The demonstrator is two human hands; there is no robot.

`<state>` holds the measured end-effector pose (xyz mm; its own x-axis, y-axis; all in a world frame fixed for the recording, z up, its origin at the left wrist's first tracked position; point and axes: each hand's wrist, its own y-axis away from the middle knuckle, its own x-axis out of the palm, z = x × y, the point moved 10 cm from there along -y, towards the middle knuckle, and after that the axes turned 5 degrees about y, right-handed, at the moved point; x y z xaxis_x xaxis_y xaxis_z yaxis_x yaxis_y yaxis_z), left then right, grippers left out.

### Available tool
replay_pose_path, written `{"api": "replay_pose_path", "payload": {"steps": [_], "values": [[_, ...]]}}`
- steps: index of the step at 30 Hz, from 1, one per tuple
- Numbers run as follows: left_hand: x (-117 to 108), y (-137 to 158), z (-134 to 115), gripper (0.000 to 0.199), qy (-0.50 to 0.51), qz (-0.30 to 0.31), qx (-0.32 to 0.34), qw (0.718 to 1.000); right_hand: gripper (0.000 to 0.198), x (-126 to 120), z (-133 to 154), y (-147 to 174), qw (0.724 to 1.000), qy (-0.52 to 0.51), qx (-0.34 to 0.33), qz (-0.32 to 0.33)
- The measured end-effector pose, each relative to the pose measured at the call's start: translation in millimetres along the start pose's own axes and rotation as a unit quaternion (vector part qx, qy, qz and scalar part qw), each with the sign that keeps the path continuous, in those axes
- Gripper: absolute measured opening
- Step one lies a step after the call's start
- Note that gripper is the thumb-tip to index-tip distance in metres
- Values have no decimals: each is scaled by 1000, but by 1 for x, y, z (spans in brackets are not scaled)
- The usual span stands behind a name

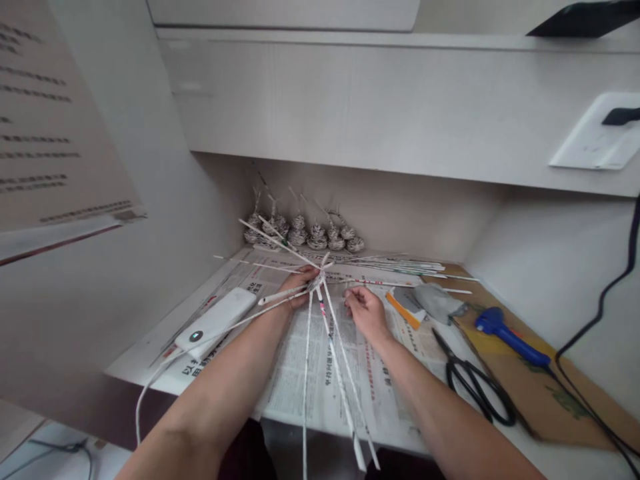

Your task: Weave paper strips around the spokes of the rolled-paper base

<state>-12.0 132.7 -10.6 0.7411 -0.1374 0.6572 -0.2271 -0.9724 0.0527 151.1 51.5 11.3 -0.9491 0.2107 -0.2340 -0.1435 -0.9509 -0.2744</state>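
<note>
My left hand [303,283] is closed around the middle of a star of rolled-paper sticks [317,283]. The sticks spread out from a small woven knot, some toward the back left, others hanging down past the table's front edge. To the right of the knot is my right hand [367,312], its thumb and fingers pinched together close to a stick. Whether anything is between those fingertips, I cannot make out. Newspaper sheets [295,363] lie beneath both hands.
Several woven paper gourds [298,231] line the back wall. Spare paper sticks [400,265] lie at back right. Black scissors [475,380], a blue-handled tool [513,335] and cardboard [555,400] are on the right. A white power bank [217,321] with a cable is left.
</note>
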Motion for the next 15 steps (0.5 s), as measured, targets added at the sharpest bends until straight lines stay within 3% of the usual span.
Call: {"api": "replay_pose_path", "payload": {"steps": [10, 13, 15], "values": [[-3, 6, 4, 13, -46, -16, -52, 997, 30, 2, -14, -2, 1000, -1, 1, -16], [-3, 9, 0, 14, -79, -16, -45, 996, 34, 7, -16, -3, 1000, -16, 25, -4], [-2, 10, 0, 15, -92, -8, -49, 995, 32, 10, -19, 0, 996, -40, 80, 14]]}}
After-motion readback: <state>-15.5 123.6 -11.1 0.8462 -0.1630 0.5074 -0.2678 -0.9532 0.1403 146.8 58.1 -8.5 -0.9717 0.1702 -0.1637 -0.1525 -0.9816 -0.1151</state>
